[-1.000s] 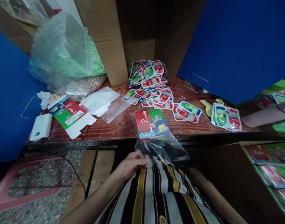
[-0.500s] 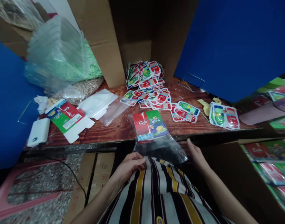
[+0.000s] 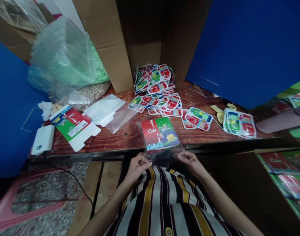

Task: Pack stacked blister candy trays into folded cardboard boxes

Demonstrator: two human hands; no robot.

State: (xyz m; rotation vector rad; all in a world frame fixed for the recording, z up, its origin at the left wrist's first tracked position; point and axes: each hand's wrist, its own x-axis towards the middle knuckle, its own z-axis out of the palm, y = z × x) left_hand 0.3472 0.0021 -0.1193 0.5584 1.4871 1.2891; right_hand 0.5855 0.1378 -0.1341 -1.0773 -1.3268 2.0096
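A red, green and blue printed box point(image 3: 160, 135) marked Cola and Sprite lies at the table's front edge inside a clear plastic bag point(image 3: 162, 156). The bag's loose end hangs over the edge toward me. My left hand point(image 3: 138, 166) pinches that end at its left corner. At the right corner, the thumb and fingers of my right hand point(image 3: 191, 161) are closed on the plastic. Behind the box spreads a pile of bottle-shaped Cola and Sprite cards point(image 3: 162, 88).
To the left are a flattened printed carton point(image 3: 73, 124), clear plastic sleeves point(image 3: 105, 109) and a white device point(image 3: 43, 139) with a cable. A bagged card pack point(image 3: 240, 124) lies right. Cardboard point(image 3: 103, 42) and blue panels point(image 3: 240, 49) stand around; packed boxes point(image 3: 287, 170) fill a carton at right.
My right hand has moved left and inward and now grips the bag's right corner. The bag's open end is drawn in between both hands. My left hand stays at its corner.
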